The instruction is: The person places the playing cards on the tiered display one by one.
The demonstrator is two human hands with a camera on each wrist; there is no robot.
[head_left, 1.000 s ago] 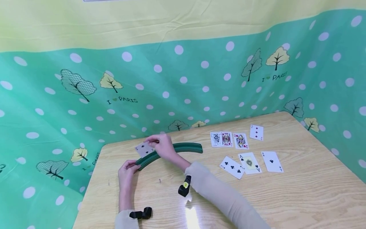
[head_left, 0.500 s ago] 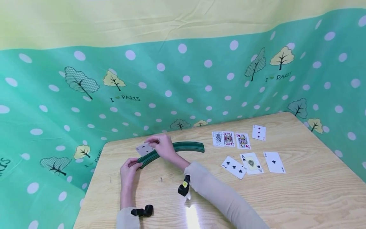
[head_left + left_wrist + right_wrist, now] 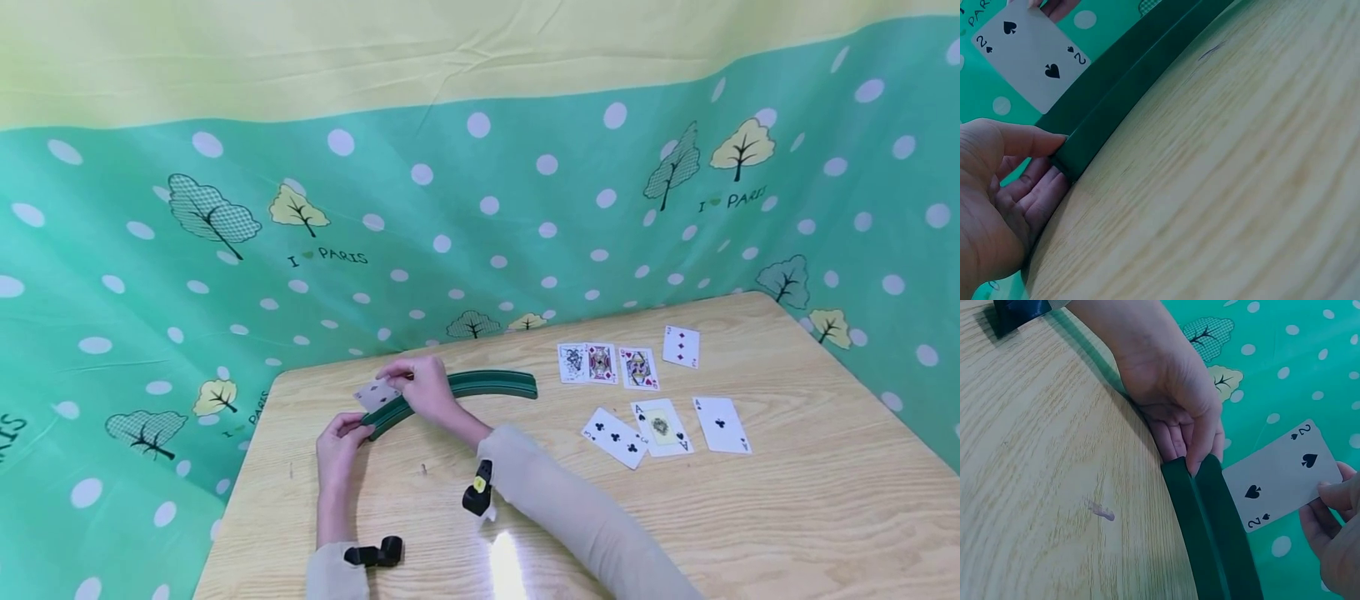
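My left hand pinches the left end of a curved green card holder between thumb and fingers, as the left wrist view shows. A two of spades is pinched by its upper edge in my right hand. The card leans behind the holder's left part, face toward me. In the right wrist view, the lower edge of the playing card is beside or touching the holder's back wall; whether it sits in the slot I cannot tell. My right forearm crosses in front of the holder's middle.
Face-up cards lie on the wooden table at the right: a joker-like card, a jack, a queen, a three of diamonds, a three of clubs, an ace of spades and an ace of clubs. A polka-dot curtain hangs behind.
My right hand and the two of spades have shifted slightly left along the holder. My left hand keeps its grip on the holder's end. The head view has shifted a little.
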